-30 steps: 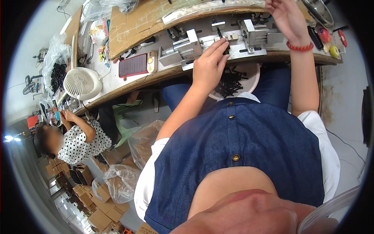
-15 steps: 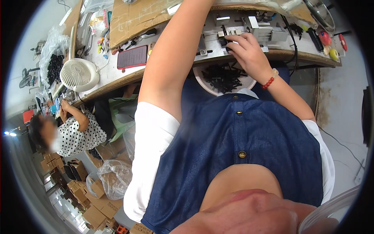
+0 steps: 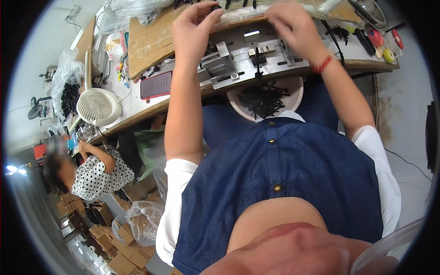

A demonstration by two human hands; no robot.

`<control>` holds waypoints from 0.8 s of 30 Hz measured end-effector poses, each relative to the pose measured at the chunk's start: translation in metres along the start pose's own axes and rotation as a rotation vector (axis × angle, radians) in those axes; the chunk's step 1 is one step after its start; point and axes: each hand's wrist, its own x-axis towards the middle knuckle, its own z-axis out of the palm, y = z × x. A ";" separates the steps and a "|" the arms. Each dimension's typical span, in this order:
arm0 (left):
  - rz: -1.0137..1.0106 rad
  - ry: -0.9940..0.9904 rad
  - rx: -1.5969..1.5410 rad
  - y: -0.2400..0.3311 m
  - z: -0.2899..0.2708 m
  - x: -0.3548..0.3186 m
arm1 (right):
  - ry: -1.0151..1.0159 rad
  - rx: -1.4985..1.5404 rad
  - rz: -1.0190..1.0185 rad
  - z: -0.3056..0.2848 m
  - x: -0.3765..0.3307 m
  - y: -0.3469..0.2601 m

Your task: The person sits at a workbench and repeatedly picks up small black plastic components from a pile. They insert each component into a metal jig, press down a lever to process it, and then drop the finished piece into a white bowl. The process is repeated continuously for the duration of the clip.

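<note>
My left hand (image 3: 195, 30) is raised over the cardboard at the far side of the bench. Its fingers are closed on a small black piece (image 3: 215, 7), only partly visible. My right hand (image 3: 297, 28) hangs above the right end of the metal fixture (image 3: 224, 62); its fingers bend down beside a plastic-wrapped edge, and their tips are blurred, so I cannot see whether they hold anything. A slim black part (image 3: 258, 64) sits in the fixture's middle block and points toward me. Several black parts (image 3: 245, 3) lie at the top edge, between my hands.
A white basin (image 3: 297, 94) of black parts rests at my lap. On the bench left are a phone (image 3: 156, 85), a white fan (image 3: 98, 107) and a cardboard sheet (image 3: 151, 41). A black cable (image 3: 337, 43) hangs on the right. A co-worker (image 3: 103, 172) sits at the left.
My left arm has drawn back from beyond the top edge, bringing a black piece into view. My right hand has lifted away from the fixture, leaving the slim black part visible there.
</note>
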 end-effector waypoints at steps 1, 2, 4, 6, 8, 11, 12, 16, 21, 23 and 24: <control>0.048 0.010 -0.056 0.002 -0.002 -0.016 | 0.016 -0.063 0.030 -0.006 0.022 0.012; 0.020 0.005 -0.101 0.007 0.005 -0.033 | 0.027 -0.143 0.067 -0.010 0.040 0.026; -0.018 -0.041 -0.027 0.012 0.022 -0.064 | -0.040 -0.136 0.096 -0.006 0.056 0.063; 0.125 -0.083 0.070 0.007 0.037 -0.092 | -0.128 -0.104 0.085 0.006 0.067 0.083; 0.196 -0.032 0.135 -0.010 0.052 -0.110 | -0.242 -0.088 0.052 0.014 0.076 0.087; 0.257 0.006 0.267 -0.023 0.063 -0.123 | -0.251 0.090 0.115 0.009 0.082 0.080; 0.269 -0.001 0.301 -0.028 0.066 -0.125 | -0.264 0.187 0.167 0.007 0.082 0.078; 0.261 -0.025 0.384 -0.042 0.071 -0.125 | -0.123 0.784 0.749 -0.002 0.075 0.088; 0.295 -0.014 0.402 -0.053 0.079 -0.123 | -0.006 1.684 0.926 -0.024 0.052 0.124; 0.310 -0.020 0.447 -0.049 0.077 -0.124 | 0.114 1.668 0.960 -0.033 0.042 0.114; 0.320 -0.024 0.469 -0.047 0.077 -0.123 | 0.175 1.658 0.976 -0.037 0.040 0.106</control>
